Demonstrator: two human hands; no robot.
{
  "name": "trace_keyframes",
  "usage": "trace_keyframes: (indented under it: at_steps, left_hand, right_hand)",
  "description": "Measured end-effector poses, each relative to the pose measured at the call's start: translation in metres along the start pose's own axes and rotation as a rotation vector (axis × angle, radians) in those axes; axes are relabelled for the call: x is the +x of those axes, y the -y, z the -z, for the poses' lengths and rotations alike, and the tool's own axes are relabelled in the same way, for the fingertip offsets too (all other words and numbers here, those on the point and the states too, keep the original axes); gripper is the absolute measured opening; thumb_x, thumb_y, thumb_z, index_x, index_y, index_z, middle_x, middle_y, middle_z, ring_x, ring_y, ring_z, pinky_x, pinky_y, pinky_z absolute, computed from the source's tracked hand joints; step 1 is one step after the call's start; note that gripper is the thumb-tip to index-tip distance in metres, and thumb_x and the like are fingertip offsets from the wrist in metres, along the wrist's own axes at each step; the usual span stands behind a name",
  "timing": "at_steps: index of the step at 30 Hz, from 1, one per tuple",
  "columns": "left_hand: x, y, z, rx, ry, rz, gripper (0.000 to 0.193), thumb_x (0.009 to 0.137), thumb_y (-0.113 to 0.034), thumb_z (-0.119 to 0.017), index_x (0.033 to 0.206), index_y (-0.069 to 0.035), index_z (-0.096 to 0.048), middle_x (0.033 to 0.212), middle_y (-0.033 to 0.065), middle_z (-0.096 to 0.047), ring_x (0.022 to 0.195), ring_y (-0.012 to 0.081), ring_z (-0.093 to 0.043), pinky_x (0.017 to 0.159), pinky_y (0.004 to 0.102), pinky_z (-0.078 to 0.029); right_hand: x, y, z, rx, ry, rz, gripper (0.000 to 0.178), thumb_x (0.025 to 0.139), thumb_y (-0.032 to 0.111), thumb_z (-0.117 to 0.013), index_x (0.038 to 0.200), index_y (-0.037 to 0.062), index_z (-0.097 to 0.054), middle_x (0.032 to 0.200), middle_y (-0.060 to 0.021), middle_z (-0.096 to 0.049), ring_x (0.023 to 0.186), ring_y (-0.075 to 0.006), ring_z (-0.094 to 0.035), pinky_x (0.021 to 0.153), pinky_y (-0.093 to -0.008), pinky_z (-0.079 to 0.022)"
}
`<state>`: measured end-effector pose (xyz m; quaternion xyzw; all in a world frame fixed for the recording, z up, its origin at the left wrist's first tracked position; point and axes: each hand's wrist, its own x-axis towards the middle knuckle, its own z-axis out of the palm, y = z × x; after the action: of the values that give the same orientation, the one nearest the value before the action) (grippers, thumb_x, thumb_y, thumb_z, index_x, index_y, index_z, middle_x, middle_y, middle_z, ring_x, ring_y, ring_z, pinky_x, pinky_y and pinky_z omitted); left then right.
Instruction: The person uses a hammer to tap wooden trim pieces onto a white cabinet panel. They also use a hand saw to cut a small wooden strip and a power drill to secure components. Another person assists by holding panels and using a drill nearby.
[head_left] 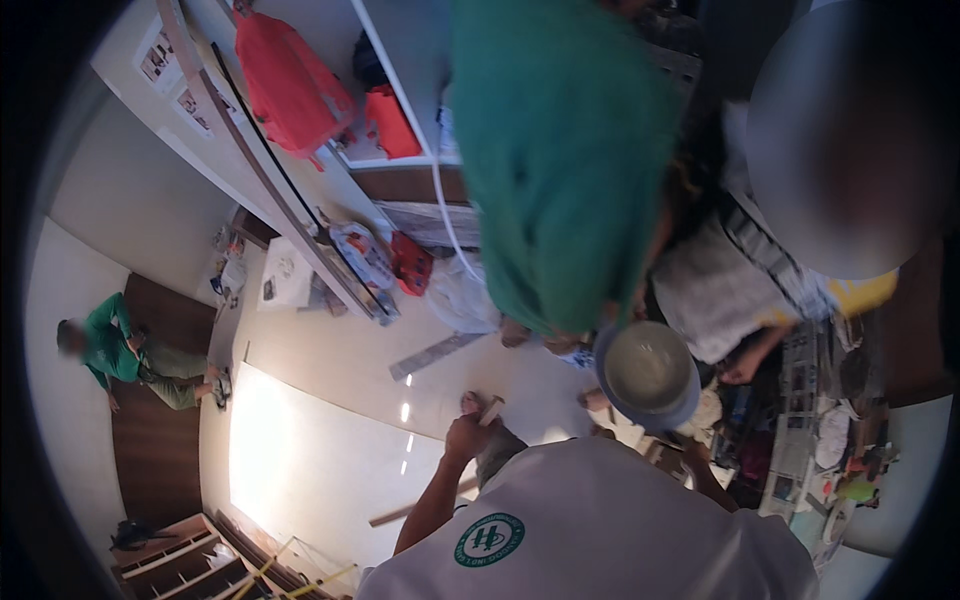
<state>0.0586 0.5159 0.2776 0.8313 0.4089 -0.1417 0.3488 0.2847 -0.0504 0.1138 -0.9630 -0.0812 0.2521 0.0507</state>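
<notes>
Left hand (466, 437) grips hammer (440, 493) — upright.

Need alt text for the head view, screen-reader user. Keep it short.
Seen from above, the wearer's left hand grips a wooden-handled hammer over a pale tiled floor. A round grey bucket of whitish mix sits ahead, beside a person in a green top.

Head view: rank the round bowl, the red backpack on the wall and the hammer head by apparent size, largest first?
1. Red backpack
2. Round bowl, nearer the camera, so the true order is unsure
3. Hammer head, above the left hand, clearly smallest
</notes>
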Motion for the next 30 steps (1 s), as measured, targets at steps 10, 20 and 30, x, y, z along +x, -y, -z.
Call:
trace_keyframes:
  at_steps: [10, 20, 30]
  left_hand:
    - [0.121, 0.066, 0.176, 0.076, 0.03, -0.111, 0.049, 0.088, -0.051, -0.068, 0.1, -0.004, -0.075, 0.094, 0.023, -0.074, 0.094, 0.0427, -0.07, 0.087, 0.0494, -0.055]
    - [0.201, 0.115, 0.2, 0.059, 0.146, -0.017, 0.055, 0.087, -0.054, -0.069, 0.097, 0.0, -0.074, 0.091, 0.0259, -0.073, 0.091, 0.0422, -0.071, 0.082, 0.0491, -0.056]
    - [0.271, 0.251, 0.212, 0.256, 0.273, 0.237, 0.06, 0.083, -0.057, -0.066, 0.092, 0.001, -0.076, 0.083, 0.0183, -0.074, 0.079, 0.0376, -0.072, 0.077, 0.0494, -0.056]
  right_hand:
    - [-0.02, 0.229, 0.032, 0.003, -0.021, -0.051, 0.023, 0.09, 0.025, -0.064, 0.096, 0.0055, -0.075, 0.1, -0.0191, -0.074, 0.099, -0.037, -0.072, 0.083, -0.049, -0.058]
    - [0.004, 0.36, 0.05, 0.057, 0.01, 0.017, 0.023, 0.087, 0.024, -0.066, 0.095, 0.0045, -0.075, 0.095, -0.019, -0.074, 0.095, -0.0369, -0.072, 0.081, -0.048, -0.059]
    - [-0.013, 0.416, 0.002, 0.122, 0.139, -0.104, 0.023, 0.085, 0.023, -0.067, 0.093, 0.0034, -0.075, 0.09, -0.0188, -0.074, 0.09, -0.0369, -0.073, 0.078, -0.0471, -0.059]
